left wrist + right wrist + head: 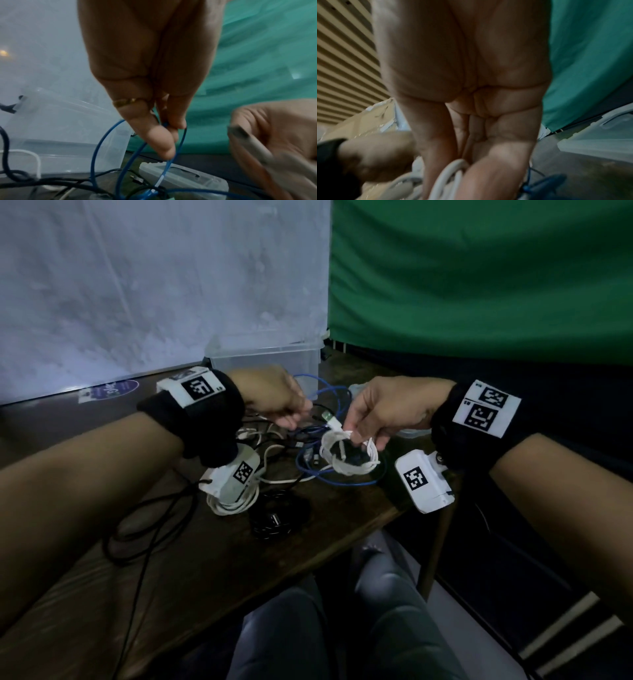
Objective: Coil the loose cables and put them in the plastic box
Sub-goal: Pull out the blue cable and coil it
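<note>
My right hand (358,436) pinches a small white cable coil (349,460) by its top, above the table; the coil's USB plug (329,417) sticks up toward my left hand. The right wrist view shows white loops (448,177) under the right hand (462,162). My left hand (294,421) is blurred, its fingertips (169,136) pressed together just left of the plug (240,134). A blue cable (96,148) loops up right at those fingertips; whether they hold it is unclear. The clear plastic box (267,361) stands behind both hands.
On the wooden table (205,559) lie a white coil (233,503), a black coil (277,520), a loose black cable (137,525) and blue loops (339,482). The box lid (188,174) lies beside the box. The table edge runs front right, above my knees.
</note>
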